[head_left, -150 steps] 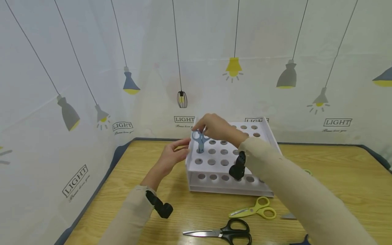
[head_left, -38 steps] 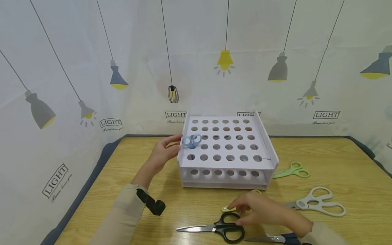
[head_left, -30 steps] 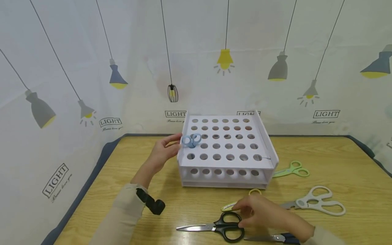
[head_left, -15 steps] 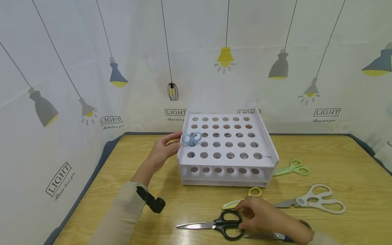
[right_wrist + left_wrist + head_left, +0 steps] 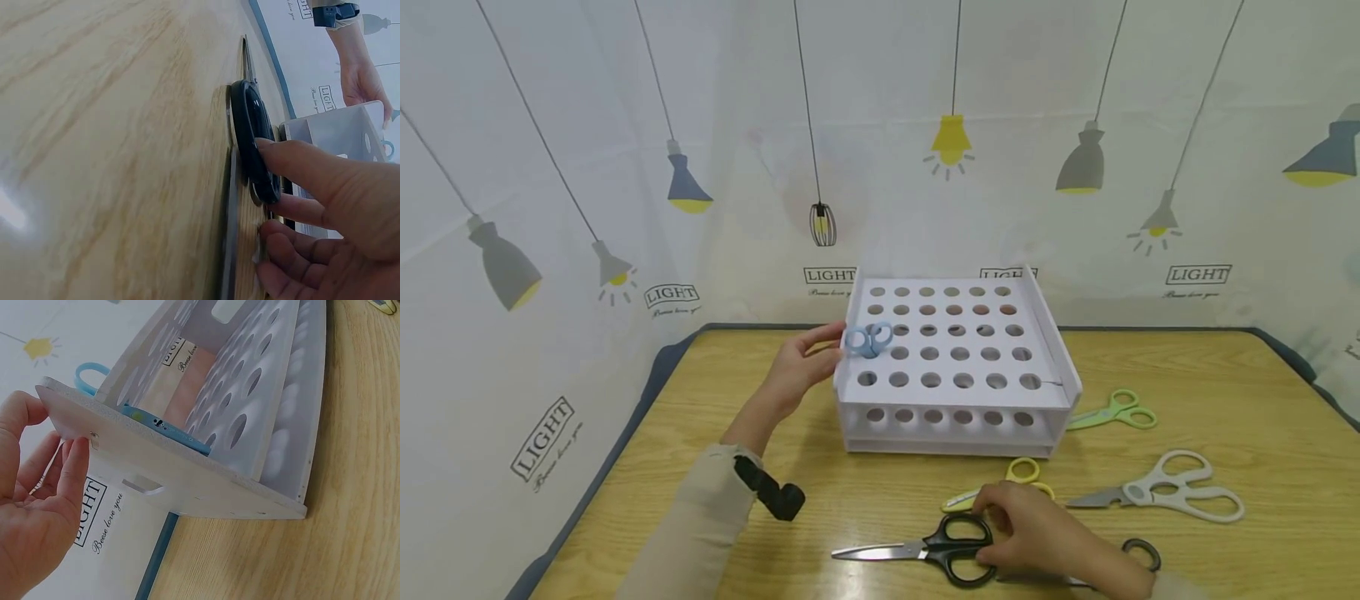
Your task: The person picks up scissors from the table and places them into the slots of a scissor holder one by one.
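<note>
From my end, the biggest thing I see is a pale backdrop [image 5: 895, 183] printed with hanging lamps, standing behind and to the left of the wooden table [image 5: 1225, 387]. On the table's far middle sits a white rack [image 5: 947, 397] with rows of round holes, its top open to the person, so every hole can be reached.

The left hand [image 5: 797, 367] touches the outside of the rack's left wall, fingers apart and resting on the panel rather than wrapped round it; I take that as steadying. The right hand [image 5: 1033, 521] is at the near side, its thumb and fingers pinching the handle loops of the black scissors [image 5: 938, 547]. These lie near, in front of the rack, blades pointing left and handles right, which suits a grip from the right.

White scissors [image 5: 1138, 493] lie to the right with their loops outward. A dark-handled pair [image 5: 1157, 554] is partly hidden under the right wrist, so I can't tell its full shape. Yellow scissors [image 5: 964, 502] lie between rack and black pair, partly behind the hand; green scissors [image 5: 1111, 413] sit beside the rack's right wall. Smallest, blue scissors [image 5: 871, 343] stand in a left-edge hole, handles up, probably held there because the loops are too wide to drop through.
</note>
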Tool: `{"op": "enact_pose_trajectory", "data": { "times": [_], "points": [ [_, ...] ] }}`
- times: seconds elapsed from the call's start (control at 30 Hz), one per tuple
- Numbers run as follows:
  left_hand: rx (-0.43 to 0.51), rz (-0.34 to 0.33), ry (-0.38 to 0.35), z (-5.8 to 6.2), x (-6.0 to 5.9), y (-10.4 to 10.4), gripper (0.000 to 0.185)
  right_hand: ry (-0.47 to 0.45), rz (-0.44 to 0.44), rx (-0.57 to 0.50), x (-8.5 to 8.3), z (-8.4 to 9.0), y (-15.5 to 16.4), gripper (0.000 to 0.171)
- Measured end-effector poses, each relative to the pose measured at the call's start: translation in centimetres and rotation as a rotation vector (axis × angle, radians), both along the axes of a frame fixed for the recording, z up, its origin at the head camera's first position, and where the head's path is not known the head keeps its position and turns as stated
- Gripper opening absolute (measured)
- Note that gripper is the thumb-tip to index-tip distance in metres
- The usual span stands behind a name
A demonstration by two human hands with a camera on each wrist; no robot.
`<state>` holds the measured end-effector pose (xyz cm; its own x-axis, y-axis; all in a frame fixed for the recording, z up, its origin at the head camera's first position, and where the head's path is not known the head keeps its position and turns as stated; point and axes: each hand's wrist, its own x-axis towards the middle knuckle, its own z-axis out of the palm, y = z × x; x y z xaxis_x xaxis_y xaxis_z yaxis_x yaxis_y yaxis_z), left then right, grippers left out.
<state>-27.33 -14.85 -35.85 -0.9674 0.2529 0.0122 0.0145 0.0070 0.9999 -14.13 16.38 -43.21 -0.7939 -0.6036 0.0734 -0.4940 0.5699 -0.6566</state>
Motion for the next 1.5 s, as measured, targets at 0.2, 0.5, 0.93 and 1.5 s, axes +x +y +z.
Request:
{"op": "enact_pose_trajectory", "data": {
  "times": [0.2,0.5,0.93,1.5],
  "points": [
    [-0.015,0.006,-0.007,0.09,0.04,-0.08,0.045,0.001,-0.025,0.036,0.07,0.14,-0.48,0.037],
    [-0.033,0.013,-0.015,0.22,0.13,-0.05,0.046,0.014,-0.055,0.039,0.23,0.04,-0.91,0.038],
    [-0.006,0.004,-0.014,0.16,0.19,0.03,0.046,-0.042,-0.074,0.030,0.28,0.16,-0.92,0.035],
    [-0.009,0.015,-0.029,0.15,0.12,0.12,0.046,0.019,-0.065,0.040,0.51,0.65,-1.08,0.034]
  ]
}}
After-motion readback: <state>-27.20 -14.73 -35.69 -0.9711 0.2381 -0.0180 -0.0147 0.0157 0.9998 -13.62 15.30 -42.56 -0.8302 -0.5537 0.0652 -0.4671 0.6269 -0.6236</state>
